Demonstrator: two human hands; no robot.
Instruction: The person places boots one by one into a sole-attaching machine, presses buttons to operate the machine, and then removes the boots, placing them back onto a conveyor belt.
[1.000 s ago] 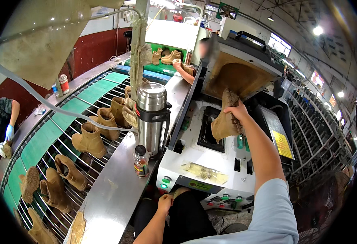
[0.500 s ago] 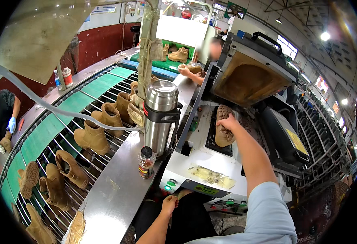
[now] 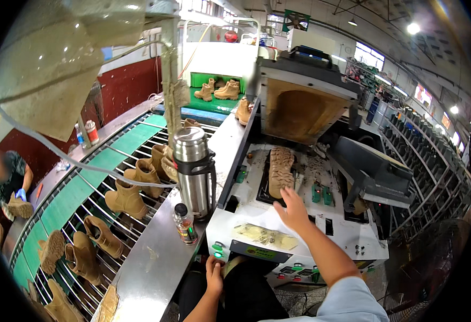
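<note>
A tan boot (image 3: 282,170) lies sole up in the black recess on top of a white press machine (image 3: 257,217). Just off its near end is my right hand (image 3: 293,209), fingers spread and apart, holding nothing. Above the boot stands the raised press lid (image 3: 302,107) with a brown pad inside. My left hand (image 3: 214,273) is at the machine's front, its fingers extended up just below a lit green button (image 3: 217,254); whether they touch it I cannot tell. Beside the boot's station, a second black lid (image 3: 372,166) stands tilted over another recess.
At left, several tan boots (image 3: 125,199) rest on a curved metal-bar rack (image 3: 155,131). A steel thermos (image 3: 195,177) and a small bottle (image 3: 184,224) stand on the metal ledge (image 3: 144,268). A co-worker (image 3: 11,182) at far left handles a boot. Loose screws (image 3: 360,250) lie on the machine.
My right hand has let go of the boot and drawn back toward me. My left hand has risen to the green button. The view has shifted, and the person behind the machine is out of sight.
</note>
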